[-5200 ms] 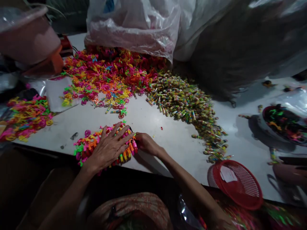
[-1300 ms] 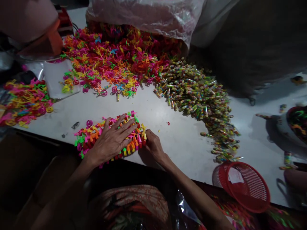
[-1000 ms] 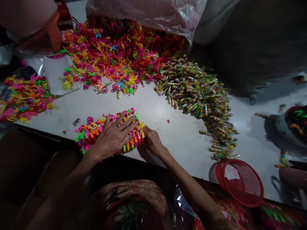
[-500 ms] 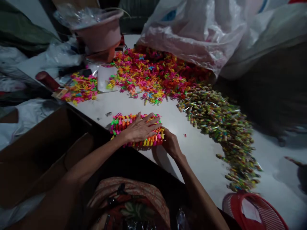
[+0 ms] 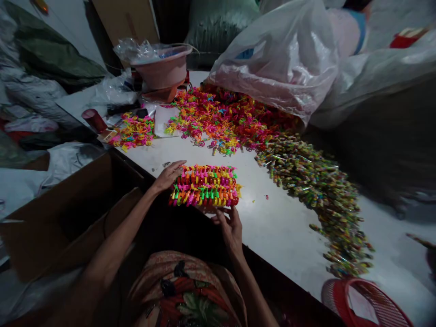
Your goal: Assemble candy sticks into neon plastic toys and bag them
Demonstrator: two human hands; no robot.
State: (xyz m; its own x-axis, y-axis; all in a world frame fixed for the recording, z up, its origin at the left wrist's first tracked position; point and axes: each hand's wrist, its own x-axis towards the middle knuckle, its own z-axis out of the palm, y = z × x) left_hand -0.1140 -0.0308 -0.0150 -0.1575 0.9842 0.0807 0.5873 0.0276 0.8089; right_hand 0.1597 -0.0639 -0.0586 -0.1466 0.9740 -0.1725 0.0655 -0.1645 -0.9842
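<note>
A neat bundle of bright plastic toy pieces [image 5: 204, 186], packed in rows of pink, yellow, green and orange, lies near the front edge of the white table [image 5: 282, 227]. My left hand [image 5: 168, 175] rests against the bundle's left end with its fingers stretched out. From the near side, my right hand [image 5: 230, 225] reaches up and its fingertips pinch the bundle's lower right edge.
A big heap of loose coloured plastic pieces [image 5: 225, 118] spills from a clear plastic bag [image 5: 282, 59] at the back. A heap of wrapped candy sticks [image 5: 313, 181] runs down the right. Around them are a pink bowl [image 5: 163, 72], a smaller toy pile [image 5: 134, 131], a red basket [image 5: 361, 304] and an open cardboard box [image 5: 68, 213].
My left hand has slid off the top of the bundle to its left end. My right hand moved from the right end to the near edge. The view swung left.
</note>
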